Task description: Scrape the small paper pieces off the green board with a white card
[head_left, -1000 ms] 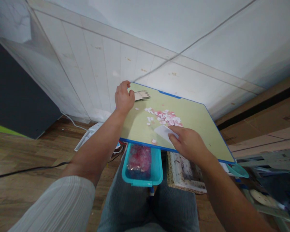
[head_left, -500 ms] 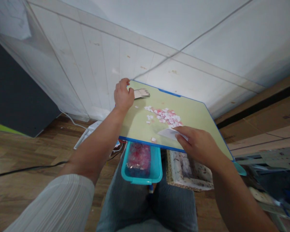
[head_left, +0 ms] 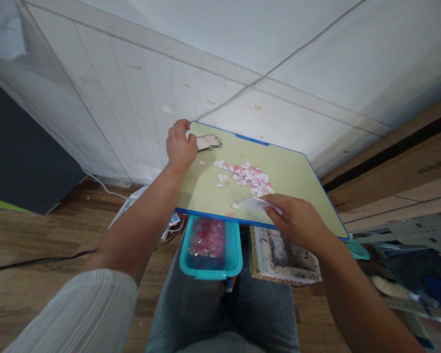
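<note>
A yellow-green board [head_left: 297, 171] with a blue rim lies across my lap, tilted in view. My left hand [head_left: 182, 144] grips its far left corner, thumb on top beside a phone [head_left: 206, 142], whose far end is blurred out. My right hand [head_left: 292, 215] pinches a white card [head_left: 255, 203] between thumb and fingers, low over the front part of the board. A heap of small white and pink paper pieces [head_left: 253, 177] lies just beyond the card. One loose piece [head_left: 235, 206] is at the card's left tip; several others lie left of the heap.
Below the board's front edge, a turquoise bin [head_left: 211, 275] holds a clear bag of pink pieces [head_left: 208, 242]. Right of it is a wicker basket [head_left: 255, 264] with a patterned lining. A white wall [head_left: 191, 93] stands behind the board, cardboard boxes [head_left: 389, 181] at right.
The view has shifted slightly, moving everything a little left. The card's tip now meets the loose piece near the front edge. My left hand stays at the board's corner.
</note>
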A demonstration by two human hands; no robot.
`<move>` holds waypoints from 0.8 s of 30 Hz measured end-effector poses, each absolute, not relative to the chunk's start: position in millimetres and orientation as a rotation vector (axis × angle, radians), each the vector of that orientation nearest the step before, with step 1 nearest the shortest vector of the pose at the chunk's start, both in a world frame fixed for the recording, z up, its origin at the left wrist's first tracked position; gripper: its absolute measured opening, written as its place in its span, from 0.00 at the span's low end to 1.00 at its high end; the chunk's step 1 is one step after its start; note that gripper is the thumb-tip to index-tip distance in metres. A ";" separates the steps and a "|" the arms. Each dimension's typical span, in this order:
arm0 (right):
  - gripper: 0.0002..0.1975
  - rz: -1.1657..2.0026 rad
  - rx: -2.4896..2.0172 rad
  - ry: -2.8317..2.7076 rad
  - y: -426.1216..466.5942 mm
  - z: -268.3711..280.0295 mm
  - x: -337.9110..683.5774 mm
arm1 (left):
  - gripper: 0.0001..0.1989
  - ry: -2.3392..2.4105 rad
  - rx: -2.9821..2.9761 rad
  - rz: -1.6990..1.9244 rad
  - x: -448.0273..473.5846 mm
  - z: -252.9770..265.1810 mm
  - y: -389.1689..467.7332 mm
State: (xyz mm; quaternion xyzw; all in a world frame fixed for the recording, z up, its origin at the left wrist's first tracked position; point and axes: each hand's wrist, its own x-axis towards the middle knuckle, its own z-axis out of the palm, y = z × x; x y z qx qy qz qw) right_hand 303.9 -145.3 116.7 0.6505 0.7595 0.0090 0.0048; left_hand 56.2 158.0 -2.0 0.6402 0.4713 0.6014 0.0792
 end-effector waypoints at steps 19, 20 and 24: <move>0.17 0.099 2.225 2.131 -148.9 127.3 341.1 | 0.25 1.526 1.960 1.639 52.0 0.7 151.5; 0.17 0.065 2.278 2.156 -145.3 126.1 341.9 | 0.25 1.524 1.965 1.642 51.4 0.7 151.3; 0.15 -0.214 2.438 2.259 -120.6 107.0 342.2 | 0.23 1.544 1.996 1.651 50.1 2.4 149.9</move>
